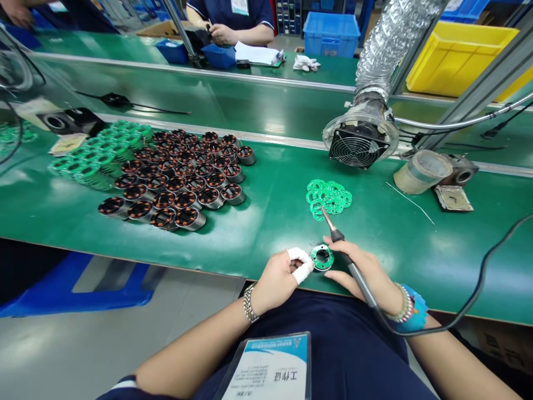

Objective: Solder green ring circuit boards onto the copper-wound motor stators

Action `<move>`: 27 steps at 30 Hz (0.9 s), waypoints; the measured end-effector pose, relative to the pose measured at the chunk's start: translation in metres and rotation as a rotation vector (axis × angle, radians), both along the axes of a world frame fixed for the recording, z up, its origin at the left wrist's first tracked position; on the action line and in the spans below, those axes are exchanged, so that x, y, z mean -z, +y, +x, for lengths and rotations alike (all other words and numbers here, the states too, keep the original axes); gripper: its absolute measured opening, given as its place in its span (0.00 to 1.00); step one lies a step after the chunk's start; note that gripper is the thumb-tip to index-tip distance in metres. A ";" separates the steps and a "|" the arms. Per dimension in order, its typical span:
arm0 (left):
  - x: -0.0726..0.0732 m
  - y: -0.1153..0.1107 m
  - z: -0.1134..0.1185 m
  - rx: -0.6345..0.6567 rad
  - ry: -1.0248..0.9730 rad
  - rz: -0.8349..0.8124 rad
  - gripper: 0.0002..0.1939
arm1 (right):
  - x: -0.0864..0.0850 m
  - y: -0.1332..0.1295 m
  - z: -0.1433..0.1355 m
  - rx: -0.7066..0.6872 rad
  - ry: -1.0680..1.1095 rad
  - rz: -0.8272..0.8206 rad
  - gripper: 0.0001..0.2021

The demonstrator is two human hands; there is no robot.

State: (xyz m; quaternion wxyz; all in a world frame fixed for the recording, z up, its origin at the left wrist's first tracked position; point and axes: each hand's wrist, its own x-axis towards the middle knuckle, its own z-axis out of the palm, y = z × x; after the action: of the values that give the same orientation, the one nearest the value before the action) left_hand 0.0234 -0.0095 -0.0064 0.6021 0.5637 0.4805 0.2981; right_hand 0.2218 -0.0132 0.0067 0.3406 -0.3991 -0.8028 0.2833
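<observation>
A ring-shaped green circuit board [328,263] sits on a motor stator at the table's front edge. My left hand [278,278], with white covers on thumb and forefinger, is closed in a pinch at the stator's left rim. My right hand [370,272] holds a soldering iron [353,272] against the palm, tip pointing away and up-left. Its thumb and a fingertip reach around the board's right side. Beyond the iron's tip lies a loose pile of green ring boards [333,194]. What exactly lies between the left fingertips is hidden.
Several copper-wound stators [187,186] stand left, beside stacked green boards [100,153]. A fume fan [358,149] hangs behind the pile. At right are a round tub [422,171], a sponge tray [453,199], a solder wire [412,204] and the iron's cable [478,286]. A co-worker [233,25] sits opposite.
</observation>
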 end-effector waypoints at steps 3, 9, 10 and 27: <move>-0.001 0.000 -0.002 0.014 -0.028 -0.031 0.05 | 0.007 0.003 -0.007 0.003 0.005 -0.026 0.18; 0.000 0.003 -0.010 0.048 -0.012 0.025 0.07 | 0.018 -0.002 -0.014 0.034 0.045 0.062 0.16; 0.001 0.004 -0.011 0.050 -0.005 0.038 0.07 | 0.019 -0.002 -0.015 0.031 0.042 0.075 0.15; -0.001 0.010 -0.029 0.218 0.423 0.435 0.11 | 0.020 0.010 -0.022 0.016 0.081 0.080 0.14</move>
State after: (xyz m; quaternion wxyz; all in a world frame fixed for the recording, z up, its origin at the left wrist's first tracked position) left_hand -0.0054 0.0005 -0.0051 0.3826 0.7769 0.4566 0.2038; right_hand 0.2001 -0.0037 -0.0137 0.3907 -0.3797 -0.7959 0.2640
